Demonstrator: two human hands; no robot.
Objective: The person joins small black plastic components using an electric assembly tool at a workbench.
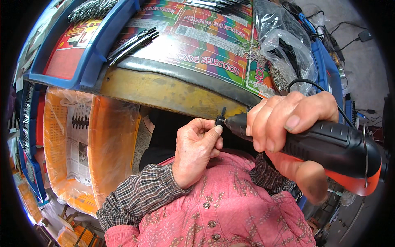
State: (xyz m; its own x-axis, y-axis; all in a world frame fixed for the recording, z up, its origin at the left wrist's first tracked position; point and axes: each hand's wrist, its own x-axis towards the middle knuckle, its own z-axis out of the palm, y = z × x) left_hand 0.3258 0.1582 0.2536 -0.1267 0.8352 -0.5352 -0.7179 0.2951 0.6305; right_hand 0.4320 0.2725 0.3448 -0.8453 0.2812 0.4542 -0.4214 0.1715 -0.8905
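Observation:
My left hand point(193, 146) pinches a small black part point(220, 120) between thumb and fingertips, just off the table's front edge. Wrapped in my right hand point(288, 117) is a black and orange electric screwdriver point(333, 144), lying level and pointing left. Its nose reaches the black part, where a thin metal tip shows; whether a screw sits at the tip I cannot make out. To the left, several finished-looking small black pieces with thin stems point(81, 118) lie in a row on newspaper inside an orange crate point(107, 140) lined with clear plastic.
The table point(164, 88) has a worn yellow front edge and colourful printed card on top. Two thin black-and-metal rods point(133, 46) lie there, beside a blue tray point(88, 61). At right are small screws point(279, 77), a clear plastic bag point(302, 49) and the screwdriver's cable point(317, 85).

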